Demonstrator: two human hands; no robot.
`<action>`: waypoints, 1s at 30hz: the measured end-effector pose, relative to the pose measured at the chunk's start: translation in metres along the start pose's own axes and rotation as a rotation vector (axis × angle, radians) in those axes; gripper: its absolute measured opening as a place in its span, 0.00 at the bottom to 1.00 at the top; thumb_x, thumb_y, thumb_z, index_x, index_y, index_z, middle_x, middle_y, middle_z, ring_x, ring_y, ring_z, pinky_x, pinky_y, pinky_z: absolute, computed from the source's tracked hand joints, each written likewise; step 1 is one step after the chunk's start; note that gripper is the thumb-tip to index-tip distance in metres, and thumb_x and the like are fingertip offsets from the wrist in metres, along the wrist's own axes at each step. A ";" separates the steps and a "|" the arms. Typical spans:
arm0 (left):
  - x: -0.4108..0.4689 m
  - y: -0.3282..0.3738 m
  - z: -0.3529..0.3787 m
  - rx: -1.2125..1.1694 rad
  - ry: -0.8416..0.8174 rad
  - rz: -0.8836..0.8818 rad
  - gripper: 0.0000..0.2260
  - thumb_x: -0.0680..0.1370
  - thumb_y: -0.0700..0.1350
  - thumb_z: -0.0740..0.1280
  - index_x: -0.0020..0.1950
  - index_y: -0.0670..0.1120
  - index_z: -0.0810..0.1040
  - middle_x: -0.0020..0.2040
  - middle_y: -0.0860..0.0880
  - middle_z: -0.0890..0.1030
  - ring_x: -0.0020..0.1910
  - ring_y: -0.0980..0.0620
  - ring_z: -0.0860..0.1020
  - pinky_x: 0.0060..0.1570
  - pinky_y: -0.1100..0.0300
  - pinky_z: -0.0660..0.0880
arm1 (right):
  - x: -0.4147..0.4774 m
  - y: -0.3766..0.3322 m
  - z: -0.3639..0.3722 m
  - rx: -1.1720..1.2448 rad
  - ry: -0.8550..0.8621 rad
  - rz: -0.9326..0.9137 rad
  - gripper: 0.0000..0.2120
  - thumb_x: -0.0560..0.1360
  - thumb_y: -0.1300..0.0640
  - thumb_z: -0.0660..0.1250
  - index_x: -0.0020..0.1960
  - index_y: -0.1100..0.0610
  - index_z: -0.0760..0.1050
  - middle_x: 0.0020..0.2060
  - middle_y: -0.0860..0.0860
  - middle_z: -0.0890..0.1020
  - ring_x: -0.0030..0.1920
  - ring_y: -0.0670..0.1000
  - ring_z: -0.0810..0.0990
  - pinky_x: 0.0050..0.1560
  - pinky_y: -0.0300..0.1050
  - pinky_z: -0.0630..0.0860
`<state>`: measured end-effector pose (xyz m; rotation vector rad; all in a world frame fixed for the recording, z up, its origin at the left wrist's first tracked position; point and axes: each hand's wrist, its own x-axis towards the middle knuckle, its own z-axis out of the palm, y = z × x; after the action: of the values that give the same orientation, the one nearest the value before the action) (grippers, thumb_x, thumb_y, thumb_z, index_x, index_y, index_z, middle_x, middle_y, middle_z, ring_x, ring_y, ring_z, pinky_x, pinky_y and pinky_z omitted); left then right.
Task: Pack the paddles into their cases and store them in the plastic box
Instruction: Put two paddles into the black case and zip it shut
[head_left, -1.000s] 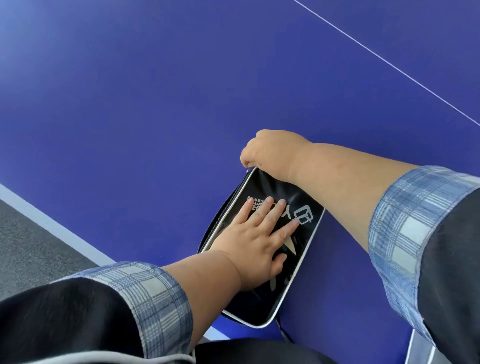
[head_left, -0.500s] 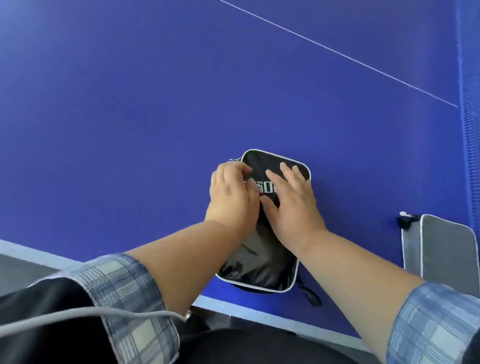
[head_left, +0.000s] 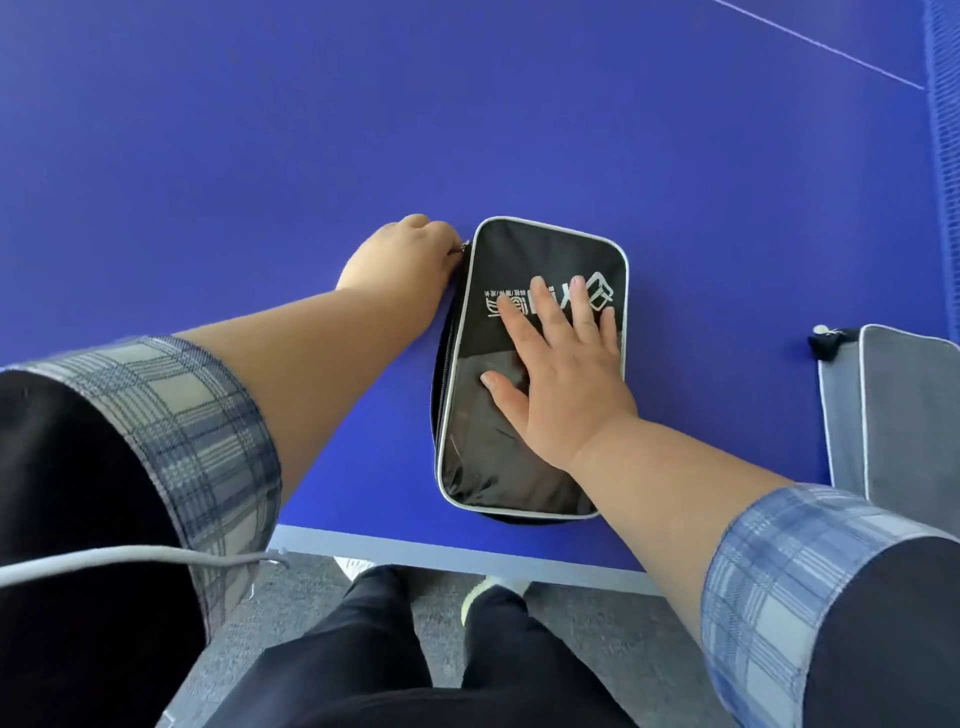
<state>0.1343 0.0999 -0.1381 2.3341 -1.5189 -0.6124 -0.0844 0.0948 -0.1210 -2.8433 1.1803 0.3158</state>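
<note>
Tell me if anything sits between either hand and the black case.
Nothing does. The right hand lies flat on the black case, palm down. The left hand is closed at the zipper on the case's far left corner. The grey case lies apart, to the right.

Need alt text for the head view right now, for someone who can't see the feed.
A person's right hand presses flat on a black paddle case lying on a blue table, while the left hand pinches the zipper pull at the case's far left corner. A grey case lies at the right edge.
</note>
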 end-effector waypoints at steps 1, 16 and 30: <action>-0.003 0.000 0.002 -0.011 0.023 0.007 0.14 0.83 0.52 0.56 0.58 0.48 0.78 0.54 0.46 0.76 0.51 0.43 0.75 0.46 0.49 0.73 | 0.000 0.000 0.000 0.004 0.005 0.001 0.34 0.79 0.33 0.47 0.81 0.47 0.55 0.81 0.54 0.58 0.80 0.64 0.50 0.76 0.70 0.54; -0.128 -0.003 0.028 -0.062 0.151 0.015 0.11 0.83 0.47 0.60 0.53 0.43 0.79 0.50 0.42 0.77 0.54 0.41 0.74 0.53 0.57 0.66 | 0.004 0.003 0.006 0.037 0.053 -0.025 0.31 0.79 0.34 0.45 0.80 0.42 0.52 0.81 0.56 0.57 0.80 0.66 0.49 0.75 0.71 0.51; -0.242 0.029 0.048 -0.136 0.094 -0.195 0.07 0.81 0.47 0.63 0.51 0.45 0.79 0.48 0.48 0.78 0.51 0.45 0.75 0.52 0.51 0.72 | 0.020 0.014 -0.009 0.125 -0.213 -0.082 0.34 0.77 0.31 0.50 0.80 0.37 0.43 0.82 0.52 0.43 0.79 0.64 0.35 0.76 0.70 0.42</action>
<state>0.0020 0.3096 -0.1203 2.3868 -1.1803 -0.6208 -0.0793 0.0698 -0.1153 -2.6637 1.0030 0.5071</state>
